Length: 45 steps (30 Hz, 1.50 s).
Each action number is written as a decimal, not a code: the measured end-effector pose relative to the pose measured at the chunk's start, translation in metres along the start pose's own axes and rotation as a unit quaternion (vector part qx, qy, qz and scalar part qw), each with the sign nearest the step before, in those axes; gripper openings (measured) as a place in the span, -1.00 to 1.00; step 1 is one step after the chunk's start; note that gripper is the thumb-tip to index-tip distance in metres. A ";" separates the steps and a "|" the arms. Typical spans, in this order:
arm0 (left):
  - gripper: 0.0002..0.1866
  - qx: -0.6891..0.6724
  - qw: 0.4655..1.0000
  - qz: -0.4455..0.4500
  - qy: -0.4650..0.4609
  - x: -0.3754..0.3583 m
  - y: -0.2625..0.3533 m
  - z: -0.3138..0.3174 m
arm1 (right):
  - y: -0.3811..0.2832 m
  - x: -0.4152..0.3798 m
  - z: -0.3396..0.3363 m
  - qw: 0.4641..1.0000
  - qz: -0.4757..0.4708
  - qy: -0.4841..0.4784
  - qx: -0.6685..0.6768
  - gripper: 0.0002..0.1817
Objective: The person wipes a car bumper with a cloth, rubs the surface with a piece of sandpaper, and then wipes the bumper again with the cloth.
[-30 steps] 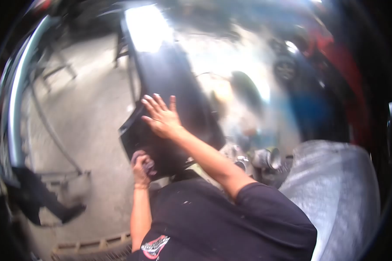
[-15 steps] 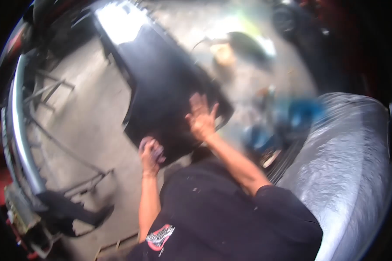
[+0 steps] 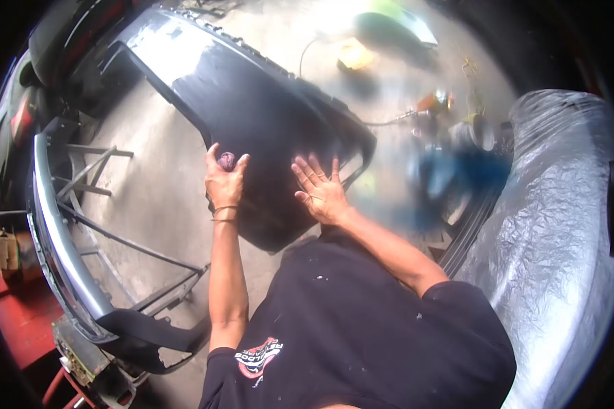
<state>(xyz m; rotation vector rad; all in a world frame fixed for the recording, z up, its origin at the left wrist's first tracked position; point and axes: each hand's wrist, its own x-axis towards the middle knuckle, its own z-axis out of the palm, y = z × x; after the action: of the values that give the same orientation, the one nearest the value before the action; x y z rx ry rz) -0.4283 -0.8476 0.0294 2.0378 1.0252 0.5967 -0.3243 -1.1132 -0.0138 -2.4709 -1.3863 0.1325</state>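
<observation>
A black car fender lies in front of me, its far end shining with reflected light. At its left edge, my left hand is closed around a crumpled purplish pad, which shows between thumb and fingers. My right hand is spread flat over the near right part of the fender, fingers apart and holding nothing. Whether its palm touches the surface is hard to tell. What supports the fender is hidden beneath it.
On the left, a silver and black bumper rests on a metal stand. Plastic-wrapped bodywork stands close on my right. A blurred blue object, a hose and a yellow item lie beyond the fender.
My left hand has moved forward along the fender's left edge with the pad. My right hand stays spread over the panel. The camera view has shifted and become sharper.
</observation>
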 end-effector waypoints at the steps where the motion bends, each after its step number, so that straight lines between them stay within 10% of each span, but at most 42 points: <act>1: -0.10 -0.002 1.000 0.004 0.003 0.016 0.014 0.000 | 0.001 0.014 -0.011 1.000 0.003 -0.002 -0.021 -0.23; 4: 0.09 0.180 0.981 -0.004 -0.074 0.027 0.042 -0.001 | 0.017 0.047 -0.024 0.997 0.026 0.031 -0.059 -0.25; 12: 0.06 0.125 0.987 -0.023 -0.094 0.029 0.033 0.004 | 0.054 0.025 -0.014 0.994 -0.027 -0.018 -0.101 -0.21; 23: 0.07 0.169 0.979 -0.080 -0.082 0.034 0.061 0.007 | -0.016 0.398 -0.030 0.986 -0.108 0.025 -0.122 -0.31; 26: 0.07 0.164 0.981 -0.066 -0.076 0.036 0.059 0.010 | 0.018 0.302 -0.051 0.977 -0.177 0.094 -0.077 -0.33; 32: 0.08 0.164 0.981 -0.059 -0.085 0.037 0.054 0.007 | 0.118 0.106 -0.055 0.962 -0.217 -0.070 -0.151 -0.17; 37: 0.09 0.157 0.979 -0.094 -0.085 0.036 0.058 0.006 | 0.069 0.284 -0.077 0.962 -0.254 -0.072 -0.064 -0.22; 42: 0.04 0.157 0.980 -0.108 -0.062 0.034 0.061 0.010 | 0.037 0.529 -0.025 0.913 -0.322 -0.004 -0.251 -0.48; 45: 0.01 0.151 0.981 -0.103 -0.058 0.033 0.057 0.009 | 0.013 0.539 -0.046 0.928 -0.280 -0.049 -0.239 -0.45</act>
<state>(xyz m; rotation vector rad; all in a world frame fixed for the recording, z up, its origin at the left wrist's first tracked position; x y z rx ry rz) -0.3771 -0.8467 0.0716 2.1591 1.2998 0.2212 -0.0182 -0.6736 0.0618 -2.3046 -2.3391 -0.2419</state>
